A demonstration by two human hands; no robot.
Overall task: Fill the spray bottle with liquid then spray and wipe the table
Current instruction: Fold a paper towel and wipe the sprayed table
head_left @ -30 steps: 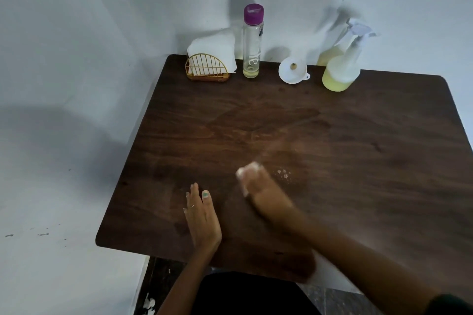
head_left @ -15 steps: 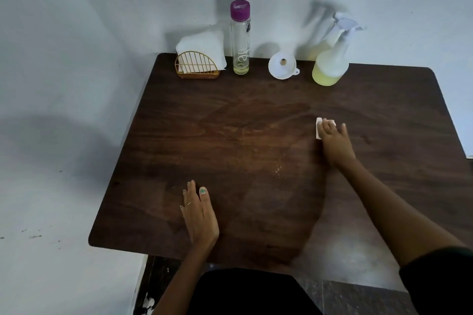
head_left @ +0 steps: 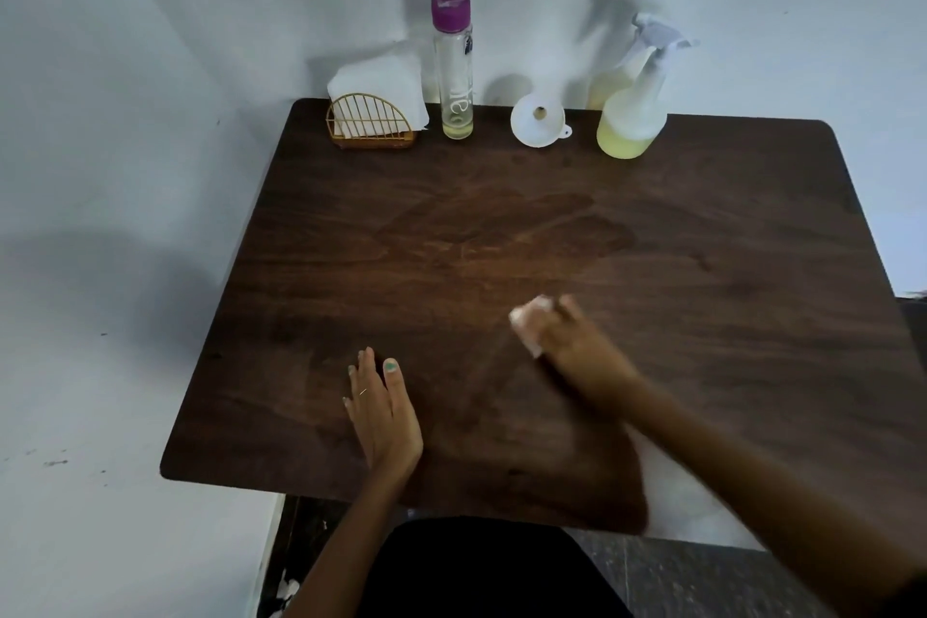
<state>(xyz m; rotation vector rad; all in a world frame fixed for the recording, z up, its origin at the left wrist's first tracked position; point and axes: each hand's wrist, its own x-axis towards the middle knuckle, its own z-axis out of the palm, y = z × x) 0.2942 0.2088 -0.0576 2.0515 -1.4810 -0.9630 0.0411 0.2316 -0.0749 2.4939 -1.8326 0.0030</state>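
My right hand (head_left: 577, 346) is blurred with motion near the middle of the dark wooden table (head_left: 752, 316), pressing a folded white tissue (head_left: 526, 324) onto the surface. Flat on the table near its front edge lies my left hand (head_left: 383, 412), fingers apart, holding nothing. The white spray bottle (head_left: 633, 115) with yellow liquid stands at the back right. A clear bottle (head_left: 454, 75) with a purple cap stands at the back, a little yellow liquid in its bottom. Wet streaks darken the table's middle.
A white funnel (head_left: 539, 121) lies between the two bottles. A gold wire holder (head_left: 368, 123) with white napkins stands at the back left corner. White walls run along the table's back and left sides. Dark floor shows below the front edge.
My right hand swept the tissue from the table's right-middle back toward the front centre. My left hand stayed in place.
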